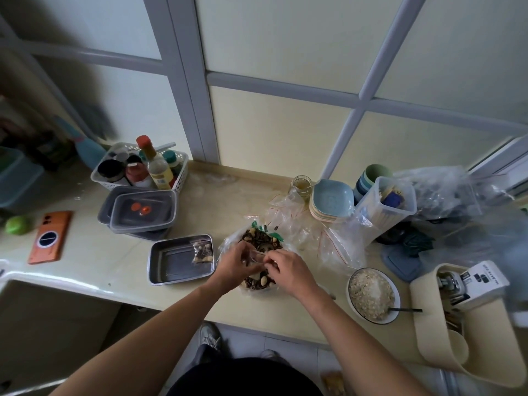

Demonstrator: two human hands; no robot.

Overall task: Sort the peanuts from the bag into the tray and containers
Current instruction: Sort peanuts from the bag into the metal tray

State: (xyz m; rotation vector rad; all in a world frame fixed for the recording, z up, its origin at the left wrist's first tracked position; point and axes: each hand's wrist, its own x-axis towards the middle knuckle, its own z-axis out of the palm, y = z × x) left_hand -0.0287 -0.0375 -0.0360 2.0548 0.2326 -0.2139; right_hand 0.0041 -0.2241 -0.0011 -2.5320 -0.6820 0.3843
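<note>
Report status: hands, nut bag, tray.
Both hands, left hand and right hand, pinching a small clear bag over the open nut bag. Tray holds one filled packet. Nothing blocking.

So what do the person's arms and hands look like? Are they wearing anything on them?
Both arms are bare right up to the bottom of the picture: no sleeves show. The left hand and right hand wear no gloves, and I see no watch, bracelet or ring.

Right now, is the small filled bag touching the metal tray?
Touching. The head view shows the small filled bag lying inside the metal tray, resting on its floor against the far right corner.
</note>
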